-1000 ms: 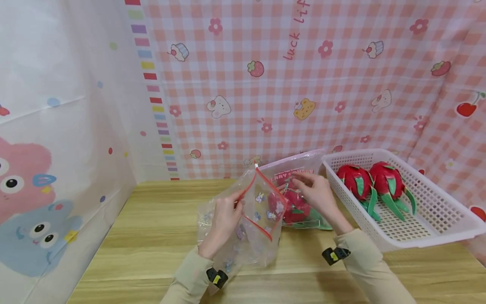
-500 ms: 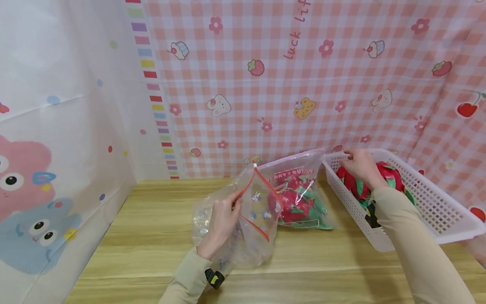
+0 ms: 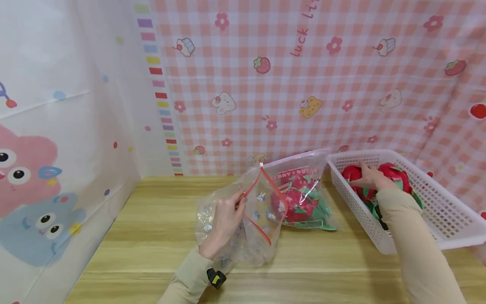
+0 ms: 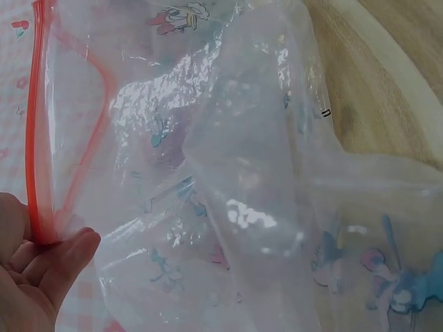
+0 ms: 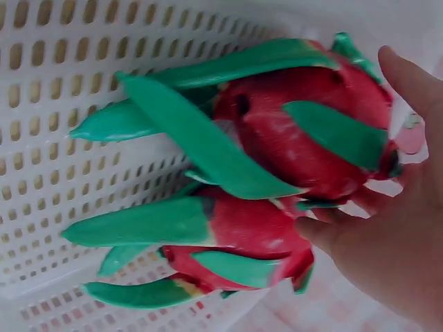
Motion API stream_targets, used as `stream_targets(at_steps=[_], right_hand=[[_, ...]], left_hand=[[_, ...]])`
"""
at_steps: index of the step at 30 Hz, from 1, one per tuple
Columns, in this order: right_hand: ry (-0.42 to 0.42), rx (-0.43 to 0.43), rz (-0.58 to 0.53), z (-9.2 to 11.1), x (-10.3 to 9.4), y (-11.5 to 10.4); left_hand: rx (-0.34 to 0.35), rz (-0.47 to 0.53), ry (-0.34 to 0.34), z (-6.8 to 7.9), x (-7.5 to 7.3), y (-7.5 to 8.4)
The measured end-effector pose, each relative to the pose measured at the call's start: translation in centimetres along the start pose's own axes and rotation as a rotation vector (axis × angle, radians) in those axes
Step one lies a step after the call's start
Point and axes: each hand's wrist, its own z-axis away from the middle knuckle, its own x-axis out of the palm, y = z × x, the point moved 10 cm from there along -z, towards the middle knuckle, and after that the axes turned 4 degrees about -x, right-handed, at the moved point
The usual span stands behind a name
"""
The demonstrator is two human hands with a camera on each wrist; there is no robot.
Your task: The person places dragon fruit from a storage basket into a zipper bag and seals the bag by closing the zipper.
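My left hand (image 3: pixel 225 215) pinches the red zip edge of a clear printed zip bag (image 3: pixel 252 249), whose mouth gapes to the right. In the left wrist view the thumb and fingers grip the red strip at its corner. My right hand (image 3: pixel 371 177) reaches into a white basket (image 3: pixel 463 230), spread over the left of two toy dragon fruits. The right wrist view has both, one dragon fruit (image 5: pixel 266 117) above and another dragon fruit (image 5: pixel 252 228) below, red with long green leaves. The right hand's fingers are spread at their ends, partly hidden behind them.
A second clear zip bag (image 3: pixel 319 169) with a pink top edge stands behind the first, with red and green dragon fruit (image 3: pixel 300 204) inside. Under everything is a wooden table (image 3: pixel 159 236). A pink checked cloth (image 3: pixel 243 105) hangs behind.
My right hand has moved from the bags rightward into the basket, over the left dragon fruit, with its fingers spreading. The left hand keeps its hold on the bag's edge.
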Motion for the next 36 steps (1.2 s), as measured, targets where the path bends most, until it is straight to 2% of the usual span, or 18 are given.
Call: stream_targets(at_steps=[5, 15, 22, 30, 36], right_hand=[[0.067, -0.013, -0.003, -0.3, 0.2, 0.8], [0.104, -0.043, -0.052, -0.8, 0.9, 1.7], [0.142, -0.055, -0.018, -0.8, 0.4, 1.8], [0.171, -0.046, -0.040, -0.1, 0.1, 1.9], [0.225, -0.060, -0.066, 0.5, -1.3, 1.7]], left_hand=[[0.001, -0.002, 0.013, 0.1, -0.3, -0.2], [-0.061, 0.042, -0.008, 0.1, -0.1, -0.6], [-0.094, 0.062, -0.033, 0.0, 0.1, -0.9], [-0.116, 0.092, -0.048, 0.1, -0.1, -0.9], [-0.106, 0.086, -0.034, 0.0, -0.5, -0.8]])
